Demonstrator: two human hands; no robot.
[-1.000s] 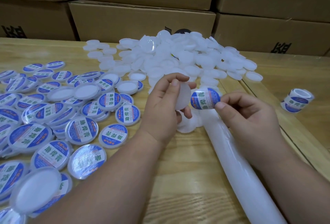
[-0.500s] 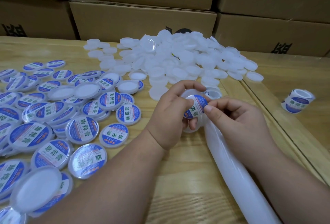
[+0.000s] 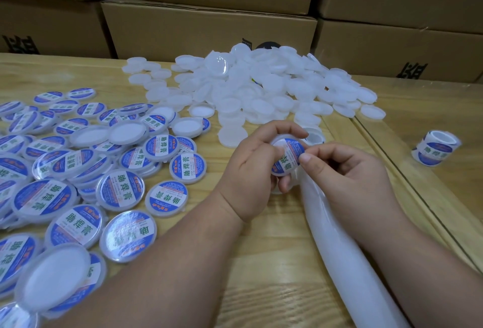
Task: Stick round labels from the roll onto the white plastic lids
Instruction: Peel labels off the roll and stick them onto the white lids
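Observation:
My left hand grips a white plastic lid by its rim, tilted toward me. A round blue-and-white label lies on the lid's face. My right hand has its thumb pressing on the label's right edge, the other fingers curled. The label roll sits just behind my hands, mostly hidden. A long strip of empty white backing paper trails from it toward me, under my right forearm.
A heap of bare white lids lies at the table's middle back. Several labelled lids spread over the left side. A second label roll stands at the right. Cardboard boxes wall off the back.
The label, held apart from the lid in my right hand, has come onto the lid's face. Both hands have drawn together, and my right thumb now presses it down.

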